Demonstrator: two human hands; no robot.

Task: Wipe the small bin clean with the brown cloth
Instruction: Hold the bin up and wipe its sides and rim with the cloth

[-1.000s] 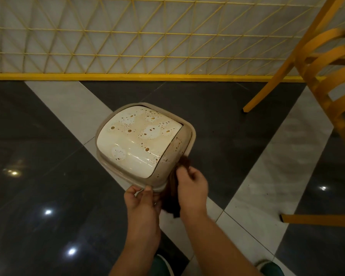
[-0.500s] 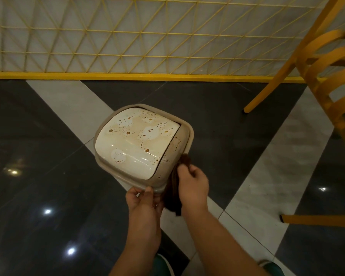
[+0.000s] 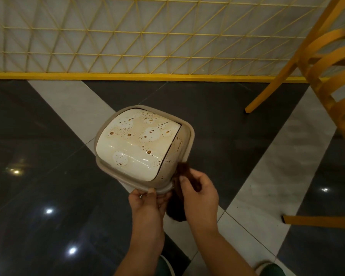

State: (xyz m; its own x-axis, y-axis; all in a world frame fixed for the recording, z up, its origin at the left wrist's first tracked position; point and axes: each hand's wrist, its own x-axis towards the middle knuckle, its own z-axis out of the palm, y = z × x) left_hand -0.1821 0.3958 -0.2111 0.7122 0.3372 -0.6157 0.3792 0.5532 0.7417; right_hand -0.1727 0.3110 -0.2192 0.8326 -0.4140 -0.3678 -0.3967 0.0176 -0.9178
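The small bin [image 3: 141,148] is cream with a beige rim, its swing lid spattered with brown stains, and it is held tilted above the floor. My left hand [image 3: 147,208] grips the bin's near rim from below. My right hand [image 3: 199,194] is closed on the brown cloth [image 3: 184,170], whose upper end touches the bin's right side near the rim. The lower part of the cloth hangs between my two hands. The bin's body below the lid is hidden.
A yellow wooden chair [image 3: 327,62] stands at the right, one leg reaching the floor near the wall. A yellow wire lattice [image 3: 127,36] with a yellow base rail runs along the back. The floor has glossy dark and pale tiles. My shoes show at the bottom edge.
The right hand with the cloth has shifted slightly along the bin's right side. The bin stays in the left hand with almost no movement.
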